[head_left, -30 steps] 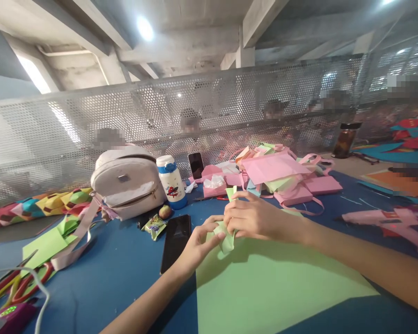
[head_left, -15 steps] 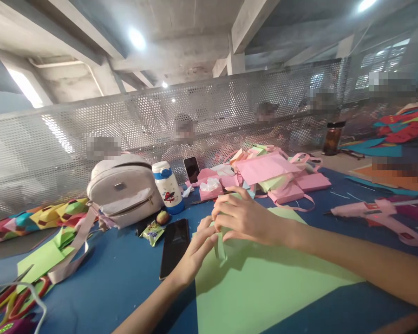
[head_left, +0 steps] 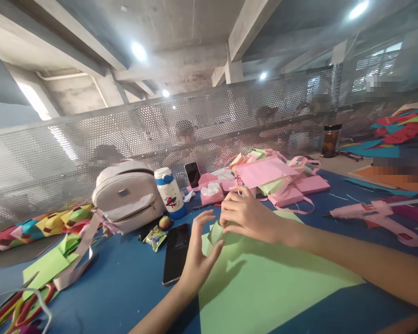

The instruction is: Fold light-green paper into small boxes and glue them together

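Note:
A large light green paper sheet lies on the blue table in front of me. My right hand hovers over its far corner, fingers curled and pinching a small folded green paper piece. My left hand is raised just left of that piece, fingers spread and thumb out, holding nothing, its thumb close to the fold.
A black phone lies left of the sheet. Behind it stand a beige backpack, a white-and-blue bottle and a pile of pink paper. A pink glue gun lies right. Scissors sit at the near left. People sit behind a mesh screen.
My left hand has let go of the folded green piece and opened, fingers spreading. My right hand keeps its pinch on it. The view has shifted slightly.

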Demonstrator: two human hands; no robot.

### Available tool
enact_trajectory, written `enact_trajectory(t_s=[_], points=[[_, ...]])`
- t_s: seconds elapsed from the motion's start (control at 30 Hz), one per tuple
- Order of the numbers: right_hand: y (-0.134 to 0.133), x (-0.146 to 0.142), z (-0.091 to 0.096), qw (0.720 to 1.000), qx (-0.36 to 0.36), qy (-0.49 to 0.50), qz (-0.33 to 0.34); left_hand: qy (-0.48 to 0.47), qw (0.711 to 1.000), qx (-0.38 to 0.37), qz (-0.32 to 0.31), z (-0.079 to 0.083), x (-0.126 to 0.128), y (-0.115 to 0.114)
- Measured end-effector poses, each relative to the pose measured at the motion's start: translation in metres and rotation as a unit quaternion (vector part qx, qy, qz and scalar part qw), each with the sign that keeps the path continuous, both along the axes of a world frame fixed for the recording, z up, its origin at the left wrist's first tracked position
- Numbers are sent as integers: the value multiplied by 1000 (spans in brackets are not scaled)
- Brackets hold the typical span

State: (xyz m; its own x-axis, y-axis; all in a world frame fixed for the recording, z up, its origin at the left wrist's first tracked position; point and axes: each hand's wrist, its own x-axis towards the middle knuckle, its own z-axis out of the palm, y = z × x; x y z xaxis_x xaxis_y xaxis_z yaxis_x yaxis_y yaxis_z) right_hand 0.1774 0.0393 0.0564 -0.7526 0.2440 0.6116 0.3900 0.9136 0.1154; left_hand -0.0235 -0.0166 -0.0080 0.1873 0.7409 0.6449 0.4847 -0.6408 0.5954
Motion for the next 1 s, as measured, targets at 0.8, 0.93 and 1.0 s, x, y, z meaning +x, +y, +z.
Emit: enact_trajectory(t_s=[0.8,0.93,1.0], points=[[18,-5,-48,951,-203,228,34,78,979,157,101,2,-16,9],[19,-4,-47,954,-197,224,26,44,984,135,109,1,-12,8],[20,-4,-46,955,-195,224,29,0,988,107,110,-2,-11,9]])
